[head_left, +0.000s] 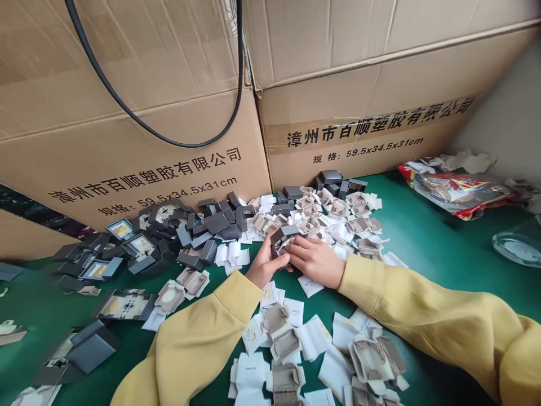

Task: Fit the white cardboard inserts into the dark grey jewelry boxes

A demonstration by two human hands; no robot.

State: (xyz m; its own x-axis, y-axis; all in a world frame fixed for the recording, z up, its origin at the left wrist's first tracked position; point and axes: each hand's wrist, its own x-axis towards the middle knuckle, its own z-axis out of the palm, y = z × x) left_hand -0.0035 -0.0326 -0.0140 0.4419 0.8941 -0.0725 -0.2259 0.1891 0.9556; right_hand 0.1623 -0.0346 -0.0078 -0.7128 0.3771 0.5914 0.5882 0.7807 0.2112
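Both hands meet at the middle of the green table around a small dark grey box (288, 231). My left hand (265, 264) grips it from the left, thumb in front. The fingers of my right hand (316, 260) press on its right and front side. What lies under those fingers is hidden. Behind the hands are small white and grey folded card inserts (313, 210). More dark boxes (217, 223) are heaped to the left. Nearer the camera, below the hands, lie more inserts (285, 338) and printed white cards (313, 337).
Two large cardboard cartons (177, 124) stand along the back, with a black cable (139, 121) hanging before them. Open dark boxes (127, 304) lie on the left. At the right are a red plastic bag (460, 194) and a clear round container (518, 248).
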